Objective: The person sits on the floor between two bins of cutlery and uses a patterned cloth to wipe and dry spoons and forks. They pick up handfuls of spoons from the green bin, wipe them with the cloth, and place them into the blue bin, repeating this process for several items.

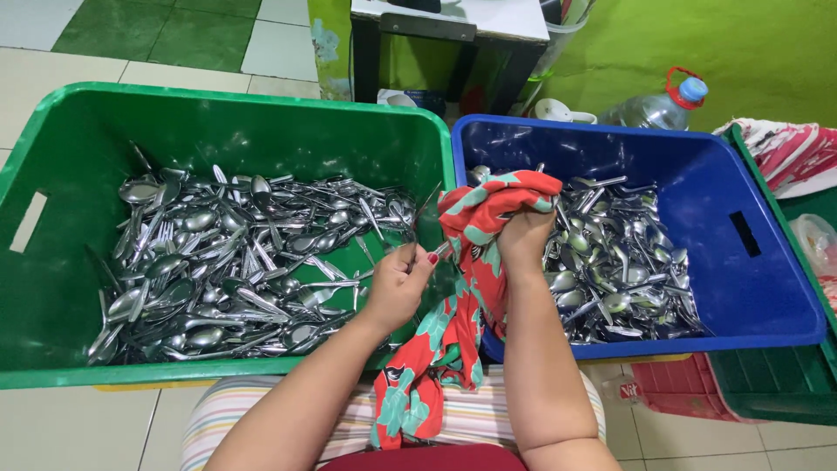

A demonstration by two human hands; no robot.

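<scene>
Tiled floor carries a green crate [52,288] and blue crate [767,288], both holding cutlery. My left hand [397,283] pinches one utensil's handle [425,214]; my right hand [523,237] is clenched on the red floral cloth [488,205]. I judge I'm mid-wipe; the next move needs a steady pull through the cloth.

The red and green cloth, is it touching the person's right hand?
Touching. The head view shows the right hand gripping the bunched red and green cloth, fingers wrapped in its folds.
</scene>
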